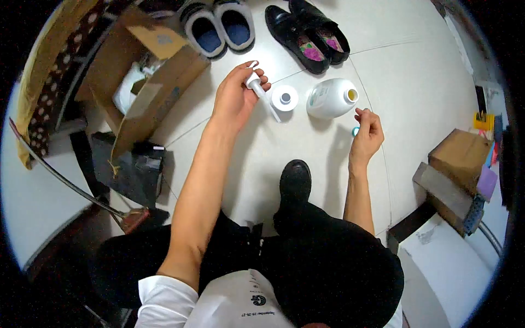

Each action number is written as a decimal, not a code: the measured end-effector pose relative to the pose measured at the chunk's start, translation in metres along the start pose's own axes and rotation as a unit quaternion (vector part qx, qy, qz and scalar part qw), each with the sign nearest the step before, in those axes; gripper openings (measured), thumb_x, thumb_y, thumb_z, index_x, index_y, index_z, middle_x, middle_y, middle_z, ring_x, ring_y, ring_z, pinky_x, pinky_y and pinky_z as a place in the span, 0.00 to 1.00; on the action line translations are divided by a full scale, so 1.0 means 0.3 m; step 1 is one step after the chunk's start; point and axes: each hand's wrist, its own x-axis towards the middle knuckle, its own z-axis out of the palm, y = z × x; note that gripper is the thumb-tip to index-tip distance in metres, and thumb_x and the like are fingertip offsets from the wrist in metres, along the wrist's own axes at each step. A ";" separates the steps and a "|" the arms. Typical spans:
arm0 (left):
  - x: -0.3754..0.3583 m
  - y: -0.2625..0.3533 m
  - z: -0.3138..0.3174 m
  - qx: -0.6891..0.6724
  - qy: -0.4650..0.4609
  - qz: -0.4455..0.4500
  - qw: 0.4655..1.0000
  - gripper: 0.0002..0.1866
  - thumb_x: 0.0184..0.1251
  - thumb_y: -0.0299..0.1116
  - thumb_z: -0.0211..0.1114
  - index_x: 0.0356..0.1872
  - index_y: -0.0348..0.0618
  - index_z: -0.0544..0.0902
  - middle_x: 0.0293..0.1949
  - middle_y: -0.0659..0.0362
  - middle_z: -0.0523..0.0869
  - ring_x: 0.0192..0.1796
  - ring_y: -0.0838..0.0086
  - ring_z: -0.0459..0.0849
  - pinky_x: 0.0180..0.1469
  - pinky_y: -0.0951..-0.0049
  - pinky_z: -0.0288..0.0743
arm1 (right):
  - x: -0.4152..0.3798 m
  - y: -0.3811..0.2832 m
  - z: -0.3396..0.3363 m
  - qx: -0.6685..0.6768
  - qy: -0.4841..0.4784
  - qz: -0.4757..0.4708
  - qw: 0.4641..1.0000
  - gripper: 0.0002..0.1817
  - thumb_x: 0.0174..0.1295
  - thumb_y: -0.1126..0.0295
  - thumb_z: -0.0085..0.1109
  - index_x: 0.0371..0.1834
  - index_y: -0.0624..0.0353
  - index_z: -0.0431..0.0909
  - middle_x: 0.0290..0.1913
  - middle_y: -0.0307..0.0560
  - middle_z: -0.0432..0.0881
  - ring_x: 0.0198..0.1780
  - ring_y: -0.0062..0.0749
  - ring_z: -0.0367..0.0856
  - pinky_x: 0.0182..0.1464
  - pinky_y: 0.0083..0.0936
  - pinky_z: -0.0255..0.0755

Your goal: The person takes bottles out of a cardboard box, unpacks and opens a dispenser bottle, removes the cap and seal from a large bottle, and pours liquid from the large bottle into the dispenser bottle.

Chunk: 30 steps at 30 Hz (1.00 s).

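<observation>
My left hand (239, 90) is closed around a white pump head (253, 80), whose pale tube slants down to the right. Just beside that tube stands a small white bottle (277, 105), seen from above with its mouth uncovered. To its right is a larger white bottle (326, 101) with green print, tilted in view; its neck is uncapped and yellowish inside. My right hand (368, 136), apart from the large bottle and just right of it, has its fingers curled in. A small teal round piece (356, 131), perhaps a cap, shows at those fingers, mostly hidden.
Grey slippers (219, 27) and black shoes (307, 38) lie on the tiled floor (394, 71) beyond the bottles. An opened cardboard box (156, 90) with a white bag stands at left. More boxes (456, 158) are at right. My black shoe (295, 180) is below the bottles.
</observation>
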 end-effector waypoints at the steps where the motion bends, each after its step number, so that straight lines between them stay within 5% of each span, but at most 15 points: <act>1: -0.001 0.006 -0.008 0.013 0.006 0.000 1.000 0.16 0.82 0.30 0.59 0.63 0.31 0.75 0.48 0.50 0.82 0.50 0.64 0.83 0.56 0.62 0.82 | -0.016 -0.005 0.020 0.017 0.006 -0.006 1.000 0.24 0.78 0.62 0.67 0.71 0.62 0.75 0.67 0.55 0.81 0.66 0.39 0.81 0.70 0.37 0.78; 7: -0.034 0.038 -0.018 0.099 0.052 0.009 0.994 0.18 0.75 0.30 0.69 0.60 0.33 0.79 0.41 0.58 0.84 0.41 0.74 0.83 0.47 0.67 0.83 | -0.114 0.012 0.192 -0.009 -0.057 -0.043 0.997 0.69 0.58 0.60 0.85 0.90 0.61 0.36 0.84 0.67 0.56 0.85 0.58 0.58 0.88 0.53 0.49; 10: -0.029 0.019 -0.052 0.263 0.040 0.013 0.964 0.15 0.72 0.32 0.73 0.54 0.35 0.83 0.37 0.60 0.86 0.35 0.77 0.83 0.42 0.72 0.80 | -0.101 -0.007 0.255 0.007 -0.051 -0.022 0.998 0.69 0.56 0.61 0.86 0.90 0.59 0.38 0.84 0.66 0.56 0.85 0.58 0.58 0.86 0.51 0.54; 11: -0.039 0.002 -0.060 0.338 0.057 0.012 0.939 0.14 0.69 0.33 0.77 0.49 0.39 0.87 0.33 0.63 0.86 0.33 0.80 0.82 0.40 0.75 0.78 | -0.090 0.014 0.269 0.008 -0.019 -0.021 1.000 0.62 0.57 0.68 0.85 0.88 0.59 0.47 0.80 0.60 0.63 0.82 0.50 0.63 0.84 0.45 0.56; 14: -0.026 -0.104 -0.140 0.471 -0.018 0.098 0.877 0.21 0.62 0.35 0.82 0.56 0.44 0.89 0.46 0.60 0.88 0.39 0.76 0.86 0.44 0.71 0.82 | -0.048 -0.001 0.287 -0.020 -0.010 0.008 1.000 0.72 0.51 0.57 0.88 0.90 0.57 0.39 0.81 0.63 0.61 0.82 0.56 0.64 0.82 0.51 0.62; 15: -0.033 -0.120 -0.148 0.503 -0.043 0.092 0.858 0.28 0.59 0.35 0.83 0.62 0.44 0.88 0.51 0.57 0.87 0.48 0.69 0.88 0.55 0.67 0.82 | -0.033 0.027 0.286 -0.031 -0.014 -0.009 0.999 0.70 0.52 0.61 0.87 0.90 0.57 0.40 0.80 0.62 0.63 0.80 0.54 0.67 0.80 0.49 0.64; 17: -0.037 -0.153 -0.172 0.508 -0.057 0.119 0.851 0.31 0.57 0.34 0.83 0.64 0.45 0.87 0.51 0.56 0.87 0.54 0.67 0.86 0.62 0.65 0.79 | 0.008 0.102 0.264 -0.054 -0.022 -0.042 0.997 0.66 0.55 0.67 0.86 0.89 0.58 0.44 0.77 0.59 0.68 0.76 0.50 0.72 0.77 0.45 0.69; 20: -0.033 -0.177 -0.189 0.516 -0.052 0.108 0.848 0.37 0.53 0.34 0.83 0.69 0.48 0.84 0.59 0.52 0.85 0.64 0.62 0.83 0.71 0.62 0.74 | 0.043 0.058 0.199 -0.031 -0.123 -0.007 0.992 0.79 0.46 0.55 0.90 0.91 0.53 0.32 0.81 0.62 0.63 0.78 0.56 0.70 0.80 0.47 0.67; 23: -0.014 -0.195 -0.195 0.527 -0.063 0.134 0.837 0.42 0.53 0.34 0.84 0.74 0.50 0.80 0.68 0.50 0.81 0.71 0.58 0.80 0.75 0.60 0.73 | 0.115 0.048 0.139 -0.114 -0.216 -0.106 0.964 0.82 0.44 0.56 0.91 0.91 0.52 0.29 0.82 0.59 0.63 0.79 0.55 0.71 0.80 0.47 0.70; 30: -0.022 -0.222 -0.143 0.532 -0.099 0.176 0.822 0.47 0.53 0.33 0.85 0.78 0.53 0.75 0.76 0.49 0.76 0.78 0.53 0.75 0.80 0.54 0.71 | 0.167 0.065 0.123 -0.122 -0.275 -0.067 0.951 0.76 0.41 0.54 0.92 0.89 0.51 0.43 0.82 0.58 0.63 0.78 0.51 0.72 0.78 0.50 0.73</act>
